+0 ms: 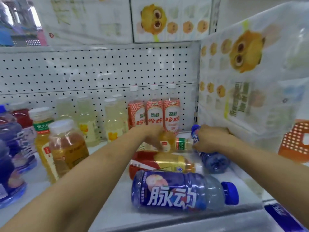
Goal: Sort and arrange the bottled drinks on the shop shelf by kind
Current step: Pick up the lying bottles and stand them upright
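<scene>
Left hand (153, 136) grips lying amber-tea bottle (173, 144) (blurred); right hand (211, 138) grips blue bottle (214, 160), bluish drink inside.

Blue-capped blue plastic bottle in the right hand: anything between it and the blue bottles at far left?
Yes. The left forearm crosses the white shelf between the blue-capped blue plastic bottle gripped by the right hand and the blue bottle group, and upright amber tea bottles stand beside that group.
</scene>
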Available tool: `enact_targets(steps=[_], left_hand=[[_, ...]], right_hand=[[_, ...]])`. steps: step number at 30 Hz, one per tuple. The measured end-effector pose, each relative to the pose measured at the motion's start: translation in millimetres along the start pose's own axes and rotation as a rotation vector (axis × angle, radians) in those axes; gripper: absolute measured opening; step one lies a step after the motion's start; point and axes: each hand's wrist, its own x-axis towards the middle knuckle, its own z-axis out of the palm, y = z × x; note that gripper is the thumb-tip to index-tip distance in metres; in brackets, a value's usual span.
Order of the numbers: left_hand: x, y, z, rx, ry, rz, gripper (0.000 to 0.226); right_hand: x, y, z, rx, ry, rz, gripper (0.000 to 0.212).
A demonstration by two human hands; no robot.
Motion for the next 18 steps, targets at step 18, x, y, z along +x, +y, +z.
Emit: enact_targets(steps=[18], left_hand=[[-8.5, -31.9, 14.5, -0.921, 0.322, -0.084, 0.09]], right_hand=[[4.3, 15.0, 21.4, 0.743, -0.016, 0.125, 0.055]])
